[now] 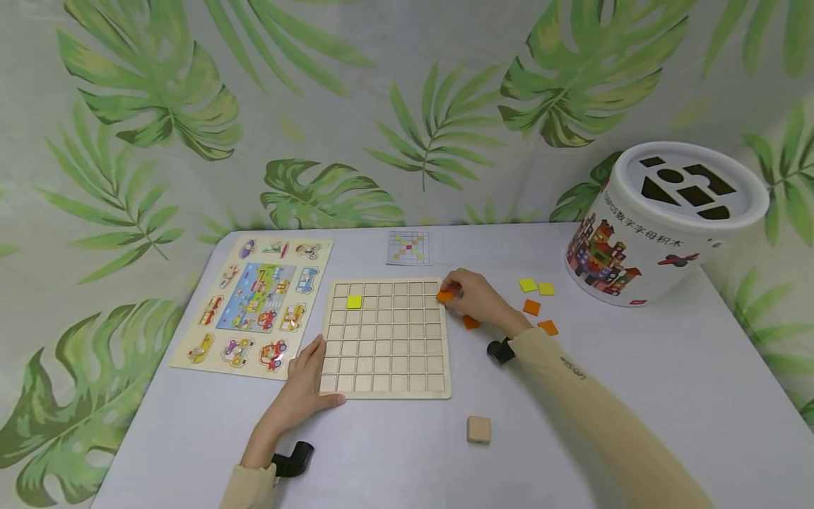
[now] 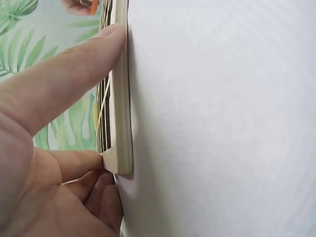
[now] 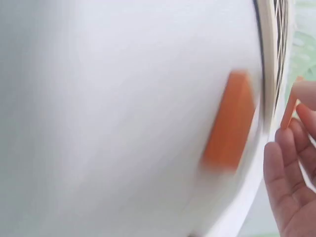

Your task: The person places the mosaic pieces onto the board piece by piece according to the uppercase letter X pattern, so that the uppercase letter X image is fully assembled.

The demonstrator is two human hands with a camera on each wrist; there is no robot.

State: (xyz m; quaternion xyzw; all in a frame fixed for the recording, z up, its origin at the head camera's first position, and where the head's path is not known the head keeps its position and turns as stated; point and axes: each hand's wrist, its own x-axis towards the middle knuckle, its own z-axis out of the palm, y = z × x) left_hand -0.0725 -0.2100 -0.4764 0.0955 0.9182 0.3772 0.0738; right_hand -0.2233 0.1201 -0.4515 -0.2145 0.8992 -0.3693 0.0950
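A white table (image 1: 668,367) stands before a cloth backdrop printed with green leaves (image 1: 191,106). The largest thing on it is a round white bucket (image 1: 642,240) at the far right; its side bears a cartoon city and the printed line "数字字母积木", with a few small letters before it too fine to read, and its lid (image 1: 689,185) is cut with shape holes that show only dark inside, so its contents cannot be told. In the middle lies a wooden grid board (image 1: 385,338), a tray of square cells that holds a single yellow tile (image 1: 354,302) in its second row near the left. Just left of it sits a vehicle puzzle board (image 1: 254,304), its recesses filled with cars and other vehicles. Beyond the grid lies a small pattern card (image 1: 408,248) printed with coloured squares. The left hand (image 1: 304,391) rests with relaxed fingers against the grid board's near left corner, thumb along its edge. The right hand (image 1: 478,298) pinches an orange tile (image 1: 444,296) between thumb and fingers right at the board's far right corner. A second orange tile (image 1: 470,322) lies beside that hand; two yellow tiles (image 1: 527,285) and two more orange ones (image 1: 531,307) lie loose nearer the bucket. A plain wooden block (image 1: 479,430) sits alone near the front edge.
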